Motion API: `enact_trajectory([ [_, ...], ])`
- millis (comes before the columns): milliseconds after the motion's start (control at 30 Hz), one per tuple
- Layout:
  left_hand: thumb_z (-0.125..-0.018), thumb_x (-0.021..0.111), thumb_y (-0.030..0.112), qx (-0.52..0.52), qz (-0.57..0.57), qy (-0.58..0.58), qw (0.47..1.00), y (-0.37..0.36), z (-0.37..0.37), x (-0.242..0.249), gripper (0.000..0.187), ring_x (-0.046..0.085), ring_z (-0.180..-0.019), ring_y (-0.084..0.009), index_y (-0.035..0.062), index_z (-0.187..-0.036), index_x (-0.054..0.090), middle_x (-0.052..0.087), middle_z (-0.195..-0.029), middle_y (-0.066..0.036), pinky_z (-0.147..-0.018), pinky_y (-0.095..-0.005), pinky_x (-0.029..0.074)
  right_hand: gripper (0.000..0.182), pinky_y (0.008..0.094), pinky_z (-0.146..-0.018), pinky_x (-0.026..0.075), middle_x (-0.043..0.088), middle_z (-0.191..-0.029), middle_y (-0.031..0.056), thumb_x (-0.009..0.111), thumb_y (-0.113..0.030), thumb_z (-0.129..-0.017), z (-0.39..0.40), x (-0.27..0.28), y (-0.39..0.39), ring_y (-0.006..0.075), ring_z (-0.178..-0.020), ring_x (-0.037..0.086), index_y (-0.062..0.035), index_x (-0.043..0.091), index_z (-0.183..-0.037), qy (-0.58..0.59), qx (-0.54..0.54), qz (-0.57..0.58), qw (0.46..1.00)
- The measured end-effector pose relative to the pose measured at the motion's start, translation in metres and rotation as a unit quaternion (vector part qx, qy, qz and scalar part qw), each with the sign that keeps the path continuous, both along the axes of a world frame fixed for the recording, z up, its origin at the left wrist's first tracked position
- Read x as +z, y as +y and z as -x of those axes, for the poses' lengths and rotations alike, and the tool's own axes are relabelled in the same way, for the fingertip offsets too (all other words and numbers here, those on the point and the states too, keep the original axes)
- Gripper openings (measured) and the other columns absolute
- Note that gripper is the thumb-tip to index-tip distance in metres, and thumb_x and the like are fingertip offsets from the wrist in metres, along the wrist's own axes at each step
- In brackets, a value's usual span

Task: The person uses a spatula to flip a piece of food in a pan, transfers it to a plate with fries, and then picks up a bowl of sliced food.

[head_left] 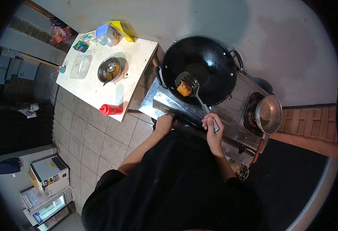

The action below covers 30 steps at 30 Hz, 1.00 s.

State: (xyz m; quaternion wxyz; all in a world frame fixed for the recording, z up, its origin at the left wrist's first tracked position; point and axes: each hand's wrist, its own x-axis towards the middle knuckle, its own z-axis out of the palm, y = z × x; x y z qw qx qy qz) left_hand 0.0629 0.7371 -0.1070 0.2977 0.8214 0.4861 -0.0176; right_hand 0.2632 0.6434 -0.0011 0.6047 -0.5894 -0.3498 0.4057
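Observation:
My right hand (214,125) is closed around the handle of a slotted spatula (195,92). On the spatula's blade lies a golden-brown piece of food (184,89), over the near left side of a black wok (211,63). The wok sits on the left side of a metal gas stove (236,111) and shows a shiny, dark inside. Down at the stove's front edge, my left hand (165,122) has its fingers curled in. Whatever those fingers hold is hidden, though a control knob may be there.
A hammered metal pan (269,114) with a wooden handle rests on the right burner. To the left, a white table (138,65) carries a metal bowl (109,71) with food and a spoon, a red squeeze bottle (111,109), a clear tray (81,66) and a blue-lidded container (107,35).

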Motion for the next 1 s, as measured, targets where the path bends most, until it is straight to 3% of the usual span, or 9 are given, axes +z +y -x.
enact_trajectory([
  [133,-0.083,0.064,0.028,-0.061,-0.075,0.015,0.995,0.000,0.000,-0.022,0.025,0.067,-0.076,-0.0320,0.0056,-0.093,0.063,0.065,-0.087,-0.014,-0.067,-0.0425,0.055,0.016,0.0209,-0.064,0.041,0.056,-0.082,0.0033,0.049,-0.012,-0.099,0.002,0.001,0.000,0.0073,-0.069,0.051,-0.0003,0.057,-0.093,-0.002,0.000,0.005,1.000],
  [300,-0.086,0.062,0.037,-0.061,-0.056,0.024,0.996,0.002,0.002,0.006,0.032,0.067,-0.075,-0.0325,0.0053,-0.090,0.063,0.065,-0.084,-0.015,-0.065,-0.0433,0.055,0.014,0.0212,-0.064,0.041,0.057,-0.083,0.0033,0.049,-0.010,-0.098,0.003,0.003,0.001,0.0074,-0.069,0.050,0.0002,0.057,-0.092,-0.011,-0.003,-0.006,1.000],
  [467,-0.090,0.055,0.053,0.073,0.034,-0.066,0.995,-0.007,0.011,0.015,0.050,0.066,-0.074,-0.0360,0.0041,-0.084,0.066,0.066,-0.074,-0.017,-0.067,-0.0458,0.052,0.015,0.0220,-0.065,0.041,0.057,-0.084,0.0033,0.050,-0.009,-0.098,-0.002,0.005,-0.004,0.0077,-0.069,0.051,0.0009,0.057,-0.090,-0.056,0.007,0.004,0.998],
  [667,-0.092,0.055,0.047,0.129,0.065,-0.130,0.981,-0.006,0.034,0.011,0.048,0.065,-0.072,-0.0371,0.0001,-0.087,0.066,0.066,-0.076,-0.020,-0.067,-0.0453,0.050,0.013,0.0229,-0.067,0.042,0.059,-0.083,0.0042,0.053,-0.009,-0.095,-0.025,0.003,-0.006,0.0091,-0.070,0.052,0.0014,0.057,-0.089,-0.138,0.058,-0.019,0.989],
  [700,-0.094,0.057,0.038,0.139,0.035,-0.169,0.975,-0.006,0.040,0.008,0.041,0.060,-0.063,-0.0326,-0.0004,-0.082,0.065,0.062,-0.069,-0.019,-0.060,-0.0418,0.046,0.012,0.0234,-0.067,0.042,0.059,-0.083,0.0043,0.053,-0.008,-0.095,-0.029,0.008,-0.006,0.0096,-0.071,0.052,0.0014,0.058,-0.090,-0.125,0.064,0.001,0.990],
  [1000,-0.093,0.059,0.032,0.191,0.025,-0.150,0.970,0.003,0.082,0.025,0.036,0.056,-0.059,-0.0238,-0.0018,-0.080,0.064,0.060,-0.067,-0.016,-0.058,-0.0377,0.043,0.010,0.0297,-0.074,0.047,0.063,-0.083,0.0096,0.053,-0.007,-0.093,-0.044,0.017,-0.009,0.0180,-0.079,0.061,0.0007,0.059,-0.090,-0.183,0.087,-0.001,0.979],
])
